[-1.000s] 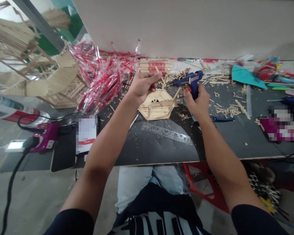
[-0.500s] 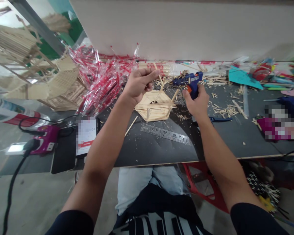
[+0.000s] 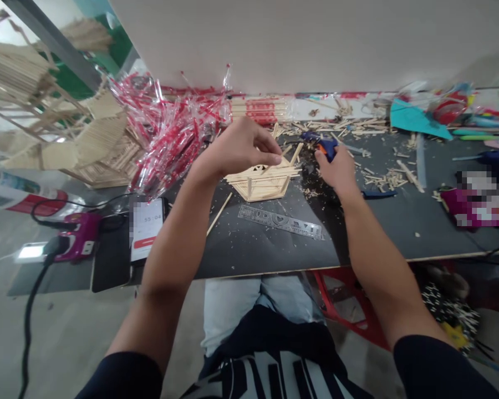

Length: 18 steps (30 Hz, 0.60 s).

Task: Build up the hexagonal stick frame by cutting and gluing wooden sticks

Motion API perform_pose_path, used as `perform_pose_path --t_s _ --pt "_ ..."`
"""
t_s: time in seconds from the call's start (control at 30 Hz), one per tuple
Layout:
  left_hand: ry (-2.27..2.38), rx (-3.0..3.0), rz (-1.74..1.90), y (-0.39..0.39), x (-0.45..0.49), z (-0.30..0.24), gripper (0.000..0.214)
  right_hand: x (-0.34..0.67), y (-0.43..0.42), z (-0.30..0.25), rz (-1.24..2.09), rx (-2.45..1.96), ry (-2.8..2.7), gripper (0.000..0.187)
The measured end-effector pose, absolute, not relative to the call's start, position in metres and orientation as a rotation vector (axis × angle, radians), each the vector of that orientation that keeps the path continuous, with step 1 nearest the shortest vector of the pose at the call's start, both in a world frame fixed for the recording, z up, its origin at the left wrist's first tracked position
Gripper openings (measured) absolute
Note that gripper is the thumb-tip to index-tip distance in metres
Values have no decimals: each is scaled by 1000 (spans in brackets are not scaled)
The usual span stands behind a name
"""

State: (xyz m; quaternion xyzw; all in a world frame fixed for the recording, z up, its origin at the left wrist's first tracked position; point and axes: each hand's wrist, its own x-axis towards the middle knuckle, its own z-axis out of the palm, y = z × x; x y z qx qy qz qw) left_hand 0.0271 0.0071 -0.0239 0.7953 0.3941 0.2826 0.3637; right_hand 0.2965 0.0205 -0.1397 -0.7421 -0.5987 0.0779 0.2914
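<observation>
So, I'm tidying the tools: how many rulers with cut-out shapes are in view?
1: the clear ruler lies on the dark table, between the wooden stick piece and the near edge. Others may be hidden.

The light over the bench is soft and rather dim, with a muted grey cast on the pale panel behind it and a brighter, washed-out patch at the upper left. A dark shadow spreads over the bench right of the clear ruler, and the area underneath is murky. Glare sparkles on the plastic wrappers, a phone screen glows, and a small white block is blown out. Pixelation masks a patch at far right. The left hand's fingers look slightly smeared; wide-angle stretching slants the bottle, and the leftmost woodwork is soft.
</observation>
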Motion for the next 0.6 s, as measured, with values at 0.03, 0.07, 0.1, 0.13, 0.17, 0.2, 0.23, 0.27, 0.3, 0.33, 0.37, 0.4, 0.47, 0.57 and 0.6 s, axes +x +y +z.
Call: perform_pose_path --t_s 0.03,0.07,0.1,0.13,0.17,0.2,0.23,0.27,0.3,0.33,0.37,0.4,0.47,0.57,0.6 --pt "1001 2078 687 7 27 -24 17 298 22 -141 216 -2047 -1566 39" --pt "992 2105 652 7 27 -23 17 298 22 -142 222 -2107 -1543 41" --pt "987 2130 623 6 28 -22 16 298 23 -141 224 -2160 -1519 42" --pt "985 2154 595 5 28 -21 15 297 22 -141 221 -2178 -1528 45" --pt "985 2179 570 4 28 -20 14 296 21 -139 215 -2175 -1547 47" --pt "985 2203 550 3 28 -18 13 294 20 -138 212 -2167 -1562 49" --pt "987 2225 537 2 28 -17 12 293 19 -137 215 -2160 -1575 51" --pt "988 2244 528 1 29 -17 12 292 18 -137 221 -2154 -1585 51" --pt "990 2260 524 0 29 -16 11 291 17 -137 229 -2149 -1592 52" --pt "990 2273 521 -1 29 -16 11 290 16 -137 234 -2143 -1600 53" --pt "989 2283 516 -1 29 -17 11 290 15 -138 236 -2140 -1606 55" --pt "986 2292 511 -1 30 -18 11 290 15 -138 231 -2136 -1611 56" --pt "981 2306 505 0 31 -20 11 291 15 -140 208 -2136 -1618 60" --pt "984 2323 498 1 32 -21 10 292 14 -140 171 -2149 -1629 63" --pt "988 2330 495 0 33 -21 10 292 14 -139 170 -2148 -1632 64"
